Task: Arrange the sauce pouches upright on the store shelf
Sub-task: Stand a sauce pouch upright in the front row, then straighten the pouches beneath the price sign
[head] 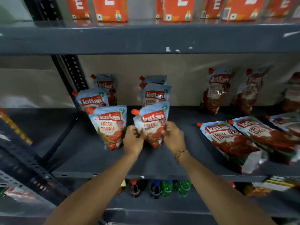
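Both hands setting a sauce pouch upright at mid-shelf

The left hand [132,139] and right hand [174,138] have their fingers closed on the front pouch [151,125], standing at the shelf [84,153] centre. At 9 o'clock another row of three stands; at 2 o'clock two lean on the back wall. At 3 o'clock the flat pouches [230,140] remain: roughly half done.
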{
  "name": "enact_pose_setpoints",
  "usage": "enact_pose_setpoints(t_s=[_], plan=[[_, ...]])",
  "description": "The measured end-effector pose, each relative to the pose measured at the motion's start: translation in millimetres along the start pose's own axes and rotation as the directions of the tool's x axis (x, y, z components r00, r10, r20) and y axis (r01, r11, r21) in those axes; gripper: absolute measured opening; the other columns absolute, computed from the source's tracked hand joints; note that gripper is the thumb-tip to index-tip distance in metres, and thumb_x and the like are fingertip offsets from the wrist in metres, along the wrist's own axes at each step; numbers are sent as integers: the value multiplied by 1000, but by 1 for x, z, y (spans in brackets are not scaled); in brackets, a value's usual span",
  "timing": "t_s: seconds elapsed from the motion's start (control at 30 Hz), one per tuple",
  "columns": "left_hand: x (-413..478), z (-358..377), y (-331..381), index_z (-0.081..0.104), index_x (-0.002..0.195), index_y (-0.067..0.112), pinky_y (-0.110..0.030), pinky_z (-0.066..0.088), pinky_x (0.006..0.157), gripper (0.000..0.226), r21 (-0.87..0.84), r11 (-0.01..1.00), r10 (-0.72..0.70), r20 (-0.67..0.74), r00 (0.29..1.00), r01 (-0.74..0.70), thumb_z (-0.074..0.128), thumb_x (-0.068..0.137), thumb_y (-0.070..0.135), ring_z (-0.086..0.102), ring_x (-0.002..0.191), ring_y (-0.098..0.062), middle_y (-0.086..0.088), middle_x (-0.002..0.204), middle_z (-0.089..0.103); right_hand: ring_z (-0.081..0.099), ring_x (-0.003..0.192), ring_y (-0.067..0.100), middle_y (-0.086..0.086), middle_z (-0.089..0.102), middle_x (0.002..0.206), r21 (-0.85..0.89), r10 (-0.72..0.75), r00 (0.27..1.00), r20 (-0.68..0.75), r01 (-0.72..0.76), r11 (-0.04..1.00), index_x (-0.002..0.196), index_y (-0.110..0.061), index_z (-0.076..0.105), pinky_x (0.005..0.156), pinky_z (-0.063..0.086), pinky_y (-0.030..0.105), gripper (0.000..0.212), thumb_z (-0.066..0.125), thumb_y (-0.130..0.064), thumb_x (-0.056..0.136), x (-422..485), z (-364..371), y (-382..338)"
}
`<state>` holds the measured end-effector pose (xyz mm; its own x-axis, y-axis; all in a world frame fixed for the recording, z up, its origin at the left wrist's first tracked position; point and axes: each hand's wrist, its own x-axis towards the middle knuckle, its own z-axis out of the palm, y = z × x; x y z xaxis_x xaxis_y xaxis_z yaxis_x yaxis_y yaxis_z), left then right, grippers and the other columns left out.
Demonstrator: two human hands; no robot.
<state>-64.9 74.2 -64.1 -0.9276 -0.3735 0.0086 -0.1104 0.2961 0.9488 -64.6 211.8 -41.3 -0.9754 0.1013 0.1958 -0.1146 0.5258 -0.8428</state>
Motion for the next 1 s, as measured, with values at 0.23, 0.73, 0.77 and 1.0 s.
enact_pose_setpoints(t_s=[0.23, 0.73, 0.77, 1.0], plan=[[-52, 83, 31, 58, 118, -12, -46, 50, 95, 38, -248, 837, -545, -292, 786, 488, 52, 87, 10, 58, 115, -42, -28, 123, 61, 57, 111, 37, 22, 63, 118, -619, 38, 988, 149, 64, 783, 111, -3, 60, 95, 44, 40, 30, 48, -15, 87, 37, -102, 41], [-85, 217, 91, 56, 80, 8, -35, 51, 76, 21, -324, 728, -468, 408, 784, 604, 53, 87, -12, 56, 69, -17, -7, 78, 60, 64, 90, 32, 13, 65, 85, -145, 443, 888, 127, -425, 894, 84, -2, 64, 66, 53, 35, 15, 61, -17, 82, 66, -235, 136], [-84, 216, 98, 57, 78, 9, -37, 50, 75, 22, -360, 764, -423, 346, 838, 535, 55, 86, -12, 57, 69, -18, -8, 78, 61, 65, 86, 34, 14, 63, 75, -114, 387, 917, 94, -376, 920, 66, -6, 60, 63, 53, 38, 21, 61, -17, 84, 67, -235, 131], [-72, 203, 113, 65, 85, 15, -20, 55, 73, 16, -327, 944, 32, -30, 999, -40, 58, 88, 1, 66, 78, -4, 2, 87, 70, 64, 94, 30, 17, 70, 102, 42, -30, 993, -112, 35, 999, 112, -4, 60, 76, 47, 27, 26, 53, -5, 87, 66, -230, 122]])
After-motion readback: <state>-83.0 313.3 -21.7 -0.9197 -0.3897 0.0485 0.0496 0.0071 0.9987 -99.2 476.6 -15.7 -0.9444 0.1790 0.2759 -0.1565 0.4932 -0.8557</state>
